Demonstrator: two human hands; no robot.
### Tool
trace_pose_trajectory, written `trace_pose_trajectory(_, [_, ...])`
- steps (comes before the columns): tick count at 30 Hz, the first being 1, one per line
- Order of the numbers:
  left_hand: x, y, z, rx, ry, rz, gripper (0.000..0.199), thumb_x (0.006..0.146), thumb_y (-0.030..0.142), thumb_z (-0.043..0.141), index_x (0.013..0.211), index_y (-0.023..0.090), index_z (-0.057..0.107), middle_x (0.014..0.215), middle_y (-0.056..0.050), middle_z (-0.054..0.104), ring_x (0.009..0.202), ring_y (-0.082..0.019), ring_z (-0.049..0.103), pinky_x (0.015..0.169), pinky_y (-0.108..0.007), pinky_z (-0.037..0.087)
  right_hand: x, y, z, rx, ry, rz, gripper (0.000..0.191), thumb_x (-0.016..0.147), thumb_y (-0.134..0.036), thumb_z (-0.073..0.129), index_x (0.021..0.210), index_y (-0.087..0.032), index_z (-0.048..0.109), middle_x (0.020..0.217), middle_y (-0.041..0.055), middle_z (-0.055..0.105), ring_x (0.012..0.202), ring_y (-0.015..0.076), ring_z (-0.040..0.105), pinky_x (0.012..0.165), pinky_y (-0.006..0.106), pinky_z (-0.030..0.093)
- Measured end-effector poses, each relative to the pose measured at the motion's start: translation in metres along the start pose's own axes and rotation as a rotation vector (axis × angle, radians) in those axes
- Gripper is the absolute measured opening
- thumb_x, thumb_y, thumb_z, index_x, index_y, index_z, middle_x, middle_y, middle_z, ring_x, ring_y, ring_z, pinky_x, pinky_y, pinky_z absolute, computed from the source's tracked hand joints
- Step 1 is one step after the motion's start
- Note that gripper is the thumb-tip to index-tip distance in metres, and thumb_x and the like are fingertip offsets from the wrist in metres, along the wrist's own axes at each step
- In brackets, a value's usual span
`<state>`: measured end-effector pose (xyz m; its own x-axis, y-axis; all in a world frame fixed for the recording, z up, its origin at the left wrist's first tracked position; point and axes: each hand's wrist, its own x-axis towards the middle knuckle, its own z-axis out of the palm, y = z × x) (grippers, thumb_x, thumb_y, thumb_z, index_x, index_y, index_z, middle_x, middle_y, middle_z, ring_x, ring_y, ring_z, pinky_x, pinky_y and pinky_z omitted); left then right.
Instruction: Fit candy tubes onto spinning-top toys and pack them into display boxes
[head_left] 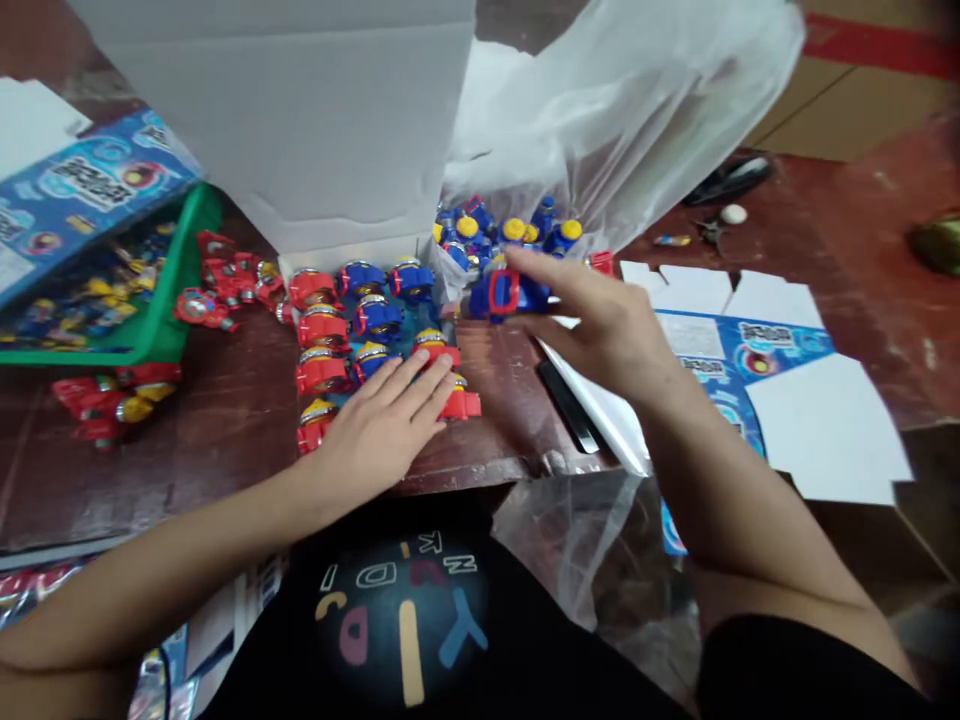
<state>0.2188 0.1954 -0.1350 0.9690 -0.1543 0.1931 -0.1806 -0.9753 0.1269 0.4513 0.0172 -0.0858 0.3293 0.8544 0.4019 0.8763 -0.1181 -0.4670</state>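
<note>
An open white box [360, 237] holds rows of red toys [322, 328] and blue toys [377, 316] with silvery and yellow tops. My left hand [390, 420] lies flat, fingers stretched, over the toys at the box's near right part. To the right of the box, my right hand [600, 320] grips a blue toy with a red frame [506, 293] between thumb and fingers. Just beyond it, more blue and yellow toys [514, 232] lie in a clear plastic bag [630, 110].
At the left stand a green tray [169, 300] of small toys and loose red toys [101, 408]. A black object [568, 405] lies near the table's front edge. Flattened blue and white cartons [772, 350] lie at the right, a dark item [727, 182] behind them.
</note>
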Motion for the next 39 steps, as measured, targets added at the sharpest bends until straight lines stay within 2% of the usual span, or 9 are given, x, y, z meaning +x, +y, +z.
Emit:
trace_pose_trajectory(4, [-0.012,0.012,-0.001,0.066,0.017,0.013,0.049,0.107,0.024,0.058,0.156,0.014,0.057,0.167,-0.011,0.048,0.155,-0.034,0.048,0.126,-0.055,0.049,0.005,0.009,0.039,-0.197,-0.180,-0.061,0.054,0.109,-0.040,0.058,0.162,-0.033,0.052,0.143,0.0099,0.071,0.119,0.0286,0.073,0.087,0.041,0.065])
trace_pose_trajectory(7, [-0.017,0.004,-0.012,0.073,0.020,0.016,0.049,0.108,0.026,0.058,0.155,0.014,0.057,0.168,-0.010,0.047,0.155,-0.032,0.049,0.126,-0.052,0.049,0.015,0.014,0.049,-0.346,-0.316,-0.058,0.057,0.109,-0.047,0.057,0.164,-0.036,0.048,0.122,0.0089,0.078,0.097,0.0251,0.076,0.066,0.032,0.055])
trace_pose_trajectory(12, [-0.011,-0.054,-0.031,0.034,0.134,-0.144,0.050,0.109,0.027,0.055,0.157,0.014,0.054,0.165,-0.014,0.051,0.154,-0.031,0.050,0.127,-0.050,0.046,0.032,0.021,0.044,-0.411,-0.399,-0.147,0.056,0.107,-0.045,0.059,0.162,-0.044,0.049,0.108,0.0041,0.080,0.079,0.0199,0.070,0.055,0.028,0.035])
trace_pose_trajectory(18, [0.020,-0.118,-0.015,-0.130,0.084,-0.147,0.032,0.109,0.032,0.058,0.135,0.021,0.073,0.142,-0.008,0.073,0.138,-0.030,0.065,0.117,-0.053,0.051,0.066,0.020,0.069,-0.480,-0.471,-0.244,0.053,0.105,-0.050,0.060,0.157,-0.038,0.057,0.094,0.0057,0.079,0.085,0.0235,0.068,0.057,0.029,0.036])
trace_pose_trajectory(23, [-0.006,-0.085,-0.029,-0.186,0.180,-0.164,0.045,0.106,0.045,0.064,0.146,0.025,0.064,0.154,-0.012,0.064,0.140,-0.032,0.063,0.116,-0.054,0.051,0.052,0.006,0.055,-0.364,-0.315,-0.213,0.056,0.105,-0.051,0.061,0.159,-0.037,0.054,0.140,0.0106,0.070,0.114,0.0302,0.068,0.078,0.038,0.058])
trace_pose_trajectory(29, [-0.049,-0.019,-0.031,-0.029,0.206,-0.212,0.098,0.086,0.072,0.078,0.160,0.016,0.045,0.162,-0.025,0.052,0.152,-0.045,0.048,0.120,-0.059,0.044,-0.003,-0.033,0.042,0.015,-0.189,-0.178,0.069,0.101,-0.064,0.061,0.156,-0.023,0.052,0.150,0.0200,0.058,0.132,0.0347,0.063,0.108,0.055,0.059])
trace_pose_trajectory(33, [-0.050,-0.015,-0.016,-0.034,0.279,-0.438,0.107,0.079,0.073,0.084,0.159,0.013,0.045,0.150,-0.028,0.061,0.142,-0.048,0.055,0.117,-0.063,0.042,-0.041,-0.030,0.052,0.173,-0.227,0.134,0.074,0.090,-0.070,0.073,0.139,-0.018,0.057,0.113,0.0146,0.073,0.092,0.0269,0.075,0.073,0.040,0.067])
trace_pose_trajectory(35, [-0.047,-0.018,-0.013,-0.064,0.220,-0.385,0.097,0.085,0.069,0.081,0.158,0.015,0.047,0.148,-0.023,0.065,0.138,-0.044,0.058,0.115,-0.062,0.041,-0.051,-0.026,0.058,0.288,-0.306,0.198,0.063,0.090,-0.068,0.075,0.128,-0.019,0.060,0.103,0.0100,0.076,0.073,0.0200,0.073,0.060,0.032,0.062])
trace_pose_trajectory(39, [-0.041,-0.024,-0.015,-0.075,0.135,-0.271,0.077,0.096,0.053,0.076,0.159,0.018,0.048,0.157,-0.018,0.060,0.139,-0.039,0.060,0.112,-0.058,0.040,-0.048,-0.020,0.062,0.337,-0.317,0.174,0.055,0.094,-0.066,0.070,0.123,-0.020,0.064,0.107,0.0095,0.079,0.070,0.0175,0.074,0.062,0.030,0.062])
